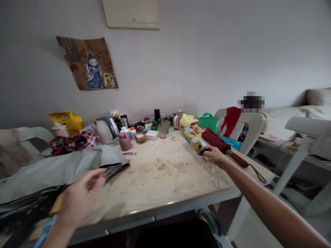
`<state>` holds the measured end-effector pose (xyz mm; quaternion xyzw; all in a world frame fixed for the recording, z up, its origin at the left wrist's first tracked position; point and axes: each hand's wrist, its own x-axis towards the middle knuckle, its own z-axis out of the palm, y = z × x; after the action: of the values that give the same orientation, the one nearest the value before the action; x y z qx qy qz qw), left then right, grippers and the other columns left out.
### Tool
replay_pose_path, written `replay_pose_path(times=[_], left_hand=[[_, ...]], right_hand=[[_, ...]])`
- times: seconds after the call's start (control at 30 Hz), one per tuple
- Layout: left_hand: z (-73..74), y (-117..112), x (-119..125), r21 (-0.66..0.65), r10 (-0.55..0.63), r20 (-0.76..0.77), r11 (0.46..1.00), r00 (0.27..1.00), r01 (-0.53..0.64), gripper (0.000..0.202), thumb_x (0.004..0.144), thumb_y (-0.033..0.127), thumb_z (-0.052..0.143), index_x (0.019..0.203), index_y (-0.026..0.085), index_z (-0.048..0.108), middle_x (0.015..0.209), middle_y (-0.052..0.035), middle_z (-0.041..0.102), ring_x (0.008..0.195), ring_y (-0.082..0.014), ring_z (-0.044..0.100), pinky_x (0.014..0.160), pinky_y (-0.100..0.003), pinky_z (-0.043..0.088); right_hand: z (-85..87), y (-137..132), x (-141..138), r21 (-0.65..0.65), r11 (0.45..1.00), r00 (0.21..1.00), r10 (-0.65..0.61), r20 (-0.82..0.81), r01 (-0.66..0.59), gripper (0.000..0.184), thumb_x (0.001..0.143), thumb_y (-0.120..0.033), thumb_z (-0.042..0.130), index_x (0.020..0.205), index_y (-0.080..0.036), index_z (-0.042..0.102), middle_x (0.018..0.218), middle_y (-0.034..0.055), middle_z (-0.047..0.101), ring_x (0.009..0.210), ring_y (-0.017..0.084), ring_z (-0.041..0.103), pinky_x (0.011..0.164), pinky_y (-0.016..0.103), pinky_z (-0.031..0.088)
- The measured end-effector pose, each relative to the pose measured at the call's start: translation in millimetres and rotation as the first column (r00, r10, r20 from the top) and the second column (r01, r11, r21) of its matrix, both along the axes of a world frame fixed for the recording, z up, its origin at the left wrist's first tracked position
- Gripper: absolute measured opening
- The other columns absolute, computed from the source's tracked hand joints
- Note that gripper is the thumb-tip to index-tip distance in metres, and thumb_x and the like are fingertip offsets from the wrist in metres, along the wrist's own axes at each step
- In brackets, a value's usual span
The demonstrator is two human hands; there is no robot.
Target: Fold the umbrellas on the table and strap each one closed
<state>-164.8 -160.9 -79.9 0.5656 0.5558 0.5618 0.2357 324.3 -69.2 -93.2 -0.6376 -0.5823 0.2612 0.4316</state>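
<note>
Yellow and blue patterned cloth covers the folded umbrella (191, 138), which is at the right side of the table (155, 191), its long axis going from the right hand (215, 156) forward and leftward. Nearer to it is this right hand, with fingers closed narrowly around its dark near end, so the body extends beyond the fingertips, beside the red umbrella (213, 139). Well apart, near the grey bag (64, 165), the left hand (82, 193) has half-open fingers, nothing visible in them.

Wall poster (89, 65): characters 午马, dark on pale panel (107, 79), lower right; wall unit (133, 13): badge too small to read; yellow packet (190, 122): red print illegible.
</note>
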Motion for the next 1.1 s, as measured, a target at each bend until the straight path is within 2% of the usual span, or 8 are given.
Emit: replay_pose_path(times=[0.13, 0.27, 0.5, 0.67, 0.8, 0.93, 1.0, 1.1], left_hand=[[7.5, 23.0, 104.9, -0.142, -0.366, 0.145, 0.912, 0.919, 0.385, 0.053, 0.071, 0.055, 0.073, 0.101, 0.013, 0.068, 0.087, -0.0093, 0.069, 0.066, -0.0171, 0.062, 0.06, -0.028, 0.051], [-2.1, 55.7, 162.7, -0.151, -0.471, 0.257, 0.843, 0.844, 0.516, 0.067, 0.063, 0.074, 0.068, 0.083, 0.01, 0.063, 0.071, -0.0063, 0.064, 0.051, -0.0109, 0.054, 0.045, -0.023, 0.041], [-4.1, 72.4, 177.0, -0.081, -0.464, 0.443, 0.832, 0.767, 0.549, 0.065, 0.053, 0.075, 0.075, 0.061, 0.016, 0.047, 0.044, 0.0081, 0.039, 0.036, -0.0013, 0.023, 0.038, -0.019, 0.013], [-6.9, 71.3, 169.7, 0.018, -0.477, 0.414, 0.856, 0.775, 0.517, 0.057, 0.066, 0.065, 0.074, 0.058, 0.014, 0.05, 0.048, 0.0052, 0.043, 0.042, -0.0036, 0.033, 0.04, -0.019, 0.025], [-9.6, 66.4, 165.2, 0.071, -0.518, 0.526, 0.817, 0.675, 0.572, 0.053, 0.063, 0.056, 0.082, 0.091, 0.014, 0.064, 0.08, -0.0028, 0.063, 0.065, -0.0114, 0.057, 0.054, -0.022, 0.045], [-8.8, 59.7, 165.1, 0.16, -0.59, 0.663, 0.713, 0.461, 0.682, 0.056, 0.058, 0.052, 0.086, 0.094, 0.016, 0.063, 0.087, -0.0048, 0.067, 0.075, -0.0153, 0.062, 0.067, -0.027, 0.051], [-8.8, 59.1, 165.0, 0.175, -0.622, 0.628, 0.699, 0.468, 0.694, 0.054, 0.059, 0.053, 0.086, 0.089, 0.014, 0.063, 0.078, -0.0036, 0.066, 0.068, -0.013, 0.059, 0.062, -0.025, 0.048], [-11.3, 61.3, 163.0, 0.174, -0.664, 0.537, 0.69, 0.52, 0.702, 0.052, 0.062, 0.057, 0.082, 0.082, 0.013, 0.06, 0.066, -0.0001, 0.059, 0.055, -0.0089, 0.052, 0.053, -0.022, 0.042]], right_hand=[[-4.0, -30.3, -59.7, 0.078, 0.966, 0.925, 0.257, -0.28, -0.245, 0.024, 0.06, -0.023, 0.053, 0.082, -0.015, 0.057, 0.063, 0.0016, 0.061, 0.053, 0.014, 0.054, 0.051, 0.025, 0.044], [-2.6, -59.8, -106.2, 0.16, 0.918, 0.874, 0.396, -0.281, -0.364, 0.04, 0.057, -0.019, 0.055, 0.097, -0.015, 0.059, 0.077, 0.0024, 0.065, 0.063, 0.015, 0.059, 0.058, 0.026, 0.048], [-7.9, -74.8, -129.5, 0.299, 0.884, 0.917, 0.395, -0.062, -0.361, 0.048, 0.067, -0.012, 0.055, 0.114, -0.02, 0.055, 0.097, 0.0025, 0.066, 0.082, 0.016, 0.063, 0.078, 0.027, 0.05], [-11.5, -73.7, -136.8, 0.274, 0.883, 0.847, 0.453, -0.277, -0.382, 0.043, 0.064, -0.013, 0.056, 0.106, -0.019, 0.056, 0.095, 0.0031, 0.065, 0.078, 0.015, 0.061, 0.068, 0.024, 0.05], [-8.6, -77.8, -143.1, 0.311, 0.886, 0.834, 0.44, -0.333, -0.343, 0.05, 0.061, -0.012, 0.059, 0.111, -0.02, 0.057, 0.099, 0.0031, 0.064, 0.079, 0.014, 0.061, 0.073, 0.025, 0.049], [-4.7, -81.5, -147.8, 0.227, 0.794, 0.456, 0.529, -0.716, -0.565, 0.037, 0.062, -0.023, 0.063, 0.098, -0.018, 0.057, 0.072, -0.0001, 0.059, 0.054, 0.011, 0.052, 0.051, 0.022, 0.042], [-6.4, -82.0, -150.0, 0.242, 0.738, 0.2, 0.455, -0.867, -0.63, 0.032, 0.061, -0.027, 0.065, 0.09, -0.019, 0.054, 0.068, -0.0008, 0.055, 0.049, 0.008, 0.045, 0.045, 0.019, 0.037], [-12.2, -81.6, -151.7, 0.236, 0.706, 0.028, 0.341, -0.94, -0.667, 0.035, 0.057, -0.026, 0.071, 0.086, -0.02, 0.052, 0.073, 0.0002, 0.056, 0.05, 0.005, 0.041, 0.043, 0.016, 0.034]])
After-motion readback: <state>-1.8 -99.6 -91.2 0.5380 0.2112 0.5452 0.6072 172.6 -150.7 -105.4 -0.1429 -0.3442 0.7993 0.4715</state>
